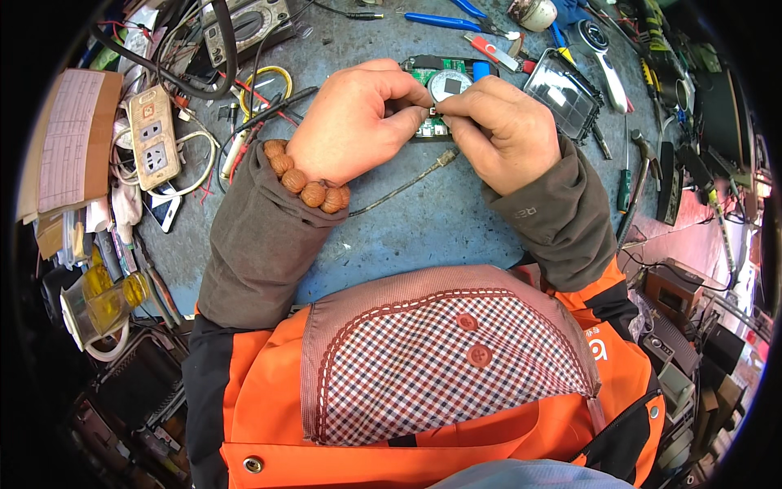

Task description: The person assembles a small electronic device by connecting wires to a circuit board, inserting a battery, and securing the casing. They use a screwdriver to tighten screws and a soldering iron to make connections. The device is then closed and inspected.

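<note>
Both hands meet over a green circuit board (pixel 432 128) in a dark frame, which lies on the blue-grey bench. On the board sit a round silver part (pixel 447 85) with a dark square in its middle and a blue block (pixel 482 71). My left hand (pixel 355 118), above a wrist with a brown bead bracelet (pixel 313 194), is closed in a pinch at the board's left side. My right hand (pixel 503 130) pinches from the right. Between the fingertips shows a tiny pale piece (pixel 432 111), too small to name. A thin cable (pixel 407 182) with a metal plug lies below the hands.
Blue-handled pliers (pixel 444 20), a red-and-white stick (pixel 494 52), a dark gridded panel (pixel 562 96) and a white-handled magnifier (pixel 604 57) lie beyond and right. Leftward are a power strip (pixel 153 138), tangled wires and a multimeter (pixel 247 26). A green-handled screwdriver (pixel 625 191) lies right.
</note>
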`<state>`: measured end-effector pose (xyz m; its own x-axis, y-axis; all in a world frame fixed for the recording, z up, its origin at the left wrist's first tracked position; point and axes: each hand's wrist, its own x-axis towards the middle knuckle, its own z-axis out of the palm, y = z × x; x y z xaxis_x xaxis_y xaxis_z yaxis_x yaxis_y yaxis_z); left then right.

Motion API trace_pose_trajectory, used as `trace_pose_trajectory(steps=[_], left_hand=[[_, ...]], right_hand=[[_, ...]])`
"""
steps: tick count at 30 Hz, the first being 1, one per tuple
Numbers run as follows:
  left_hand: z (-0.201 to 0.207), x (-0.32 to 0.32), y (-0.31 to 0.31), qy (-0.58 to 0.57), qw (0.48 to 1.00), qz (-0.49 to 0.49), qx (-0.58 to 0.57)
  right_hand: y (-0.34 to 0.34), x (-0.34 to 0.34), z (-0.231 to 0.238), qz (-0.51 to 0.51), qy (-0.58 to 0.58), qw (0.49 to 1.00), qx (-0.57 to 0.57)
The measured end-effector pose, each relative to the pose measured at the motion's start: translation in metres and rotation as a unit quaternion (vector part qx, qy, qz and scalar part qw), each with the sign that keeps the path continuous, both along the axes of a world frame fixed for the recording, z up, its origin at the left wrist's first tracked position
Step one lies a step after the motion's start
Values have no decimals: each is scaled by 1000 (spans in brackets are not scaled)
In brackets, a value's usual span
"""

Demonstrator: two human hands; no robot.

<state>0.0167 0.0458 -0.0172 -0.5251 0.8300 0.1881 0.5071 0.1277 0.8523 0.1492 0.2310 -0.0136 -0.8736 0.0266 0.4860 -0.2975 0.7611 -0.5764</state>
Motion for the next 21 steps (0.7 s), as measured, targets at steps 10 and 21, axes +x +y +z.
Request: trace_pose_trajectory(steps=[10,21], left_hand=[[1,3,1,-25,999,-3,-23],[9,16,9,241,970,9,-34]], right_hand=[[-3,6,2,-3,-31,997,71],[8,9,8,-6,15,1000,7]])
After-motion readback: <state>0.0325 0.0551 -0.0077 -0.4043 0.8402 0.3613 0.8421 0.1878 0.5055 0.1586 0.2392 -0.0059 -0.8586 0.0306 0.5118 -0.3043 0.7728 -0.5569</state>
